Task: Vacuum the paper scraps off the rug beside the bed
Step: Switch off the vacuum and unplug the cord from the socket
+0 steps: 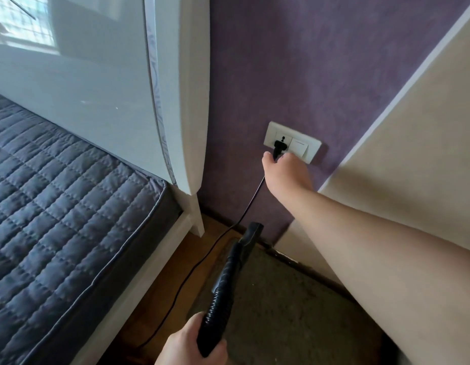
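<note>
The right grip (286, 172) is closed on the black plug (279, 148), pinched between thumb and curled fingers at the white socket plate (270, 127); whether the plug is fully seated cannot be told, as the fingertips cover its lower part. Should it be left partly home, power is judged likely to fail or cut in and out once the cord is pulled. Contact with the pins is a risk if the fingertips are slid forward. A switch just beside the grip on the same plate could be knocked by the knuckles. From below the grip the cord (244, 214) is run down the purple wall (307, 61) and across the wooden floor (197, 259) toward the person. There it could be caught underfoot, or drawn taut and the plug dragged out at an angle. The left grip (191, 343) is closed round the lower end of the ribbed black hose (223, 283), well below the right grip. The hose's rigid head (251, 237) is held close to the wall and could be struck against it while attention is on the socket. The rug (281, 312) lies under the hose, to the right of the left grip, with the bed (57, 206) to the left. No paper scraps can be made out on the visible part of the rug, so vacuuming is judged not yet begun.
</note>
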{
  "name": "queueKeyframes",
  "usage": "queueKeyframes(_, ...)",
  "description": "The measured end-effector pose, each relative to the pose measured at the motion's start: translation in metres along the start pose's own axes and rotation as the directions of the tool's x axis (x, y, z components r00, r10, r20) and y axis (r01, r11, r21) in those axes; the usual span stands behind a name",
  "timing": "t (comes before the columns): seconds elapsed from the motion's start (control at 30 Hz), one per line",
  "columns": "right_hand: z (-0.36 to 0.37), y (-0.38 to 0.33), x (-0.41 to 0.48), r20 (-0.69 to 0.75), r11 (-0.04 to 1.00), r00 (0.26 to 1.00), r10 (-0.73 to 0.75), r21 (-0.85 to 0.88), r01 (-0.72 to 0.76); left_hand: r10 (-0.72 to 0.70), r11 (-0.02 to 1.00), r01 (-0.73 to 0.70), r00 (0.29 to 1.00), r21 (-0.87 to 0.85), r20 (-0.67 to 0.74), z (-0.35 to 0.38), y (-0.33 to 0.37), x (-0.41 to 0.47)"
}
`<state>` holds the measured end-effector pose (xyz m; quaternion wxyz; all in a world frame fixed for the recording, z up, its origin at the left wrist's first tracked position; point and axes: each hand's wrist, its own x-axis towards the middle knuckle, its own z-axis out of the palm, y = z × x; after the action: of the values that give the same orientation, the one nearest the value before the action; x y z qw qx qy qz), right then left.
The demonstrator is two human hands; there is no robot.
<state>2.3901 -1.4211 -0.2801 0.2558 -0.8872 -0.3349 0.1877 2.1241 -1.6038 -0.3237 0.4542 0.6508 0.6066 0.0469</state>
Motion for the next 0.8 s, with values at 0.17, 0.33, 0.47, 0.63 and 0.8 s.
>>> queueKeyframes(0.17,0.010,-0.004,0.016,-0.021,0.995,1.000,0.023,-0.098,-0.025,0.002,1.000,-0.001,0.999,-0.024,0.049,-0.003,-0.002,0.012)
queueKeyframes(0.33,0.019,0.003,0.018,-0.043,0.997,0.998,-0.044,-0.071,0.041,0.048,0.998,-0.046,0.997,-0.039,0.058,-0.013,-0.004,0.021)
queueKeyframes(0.47,0.020,0.009,0.010,-0.096,0.995,0.991,-0.096,-0.013,0.095,0.037,0.999,-0.034,0.997,-0.040,0.071,-0.015,-0.005,0.027)
queueKeyframes(0.63,0.050,0.019,-0.048,-0.011,0.959,0.959,-0.283,0.000,0.283,0.001,0.999,0.002,0.996,-0.035,0.084,-0.017,-0.009,0.032)
queueKeyframes(0.8,0.063,0.020,-0.086,-0.047,0.942,0.956,-0.288,0.163,0.292,-0.090,0.994,0.096,0.990,-0.059,0.105,-0.024,-0.025,0.023)
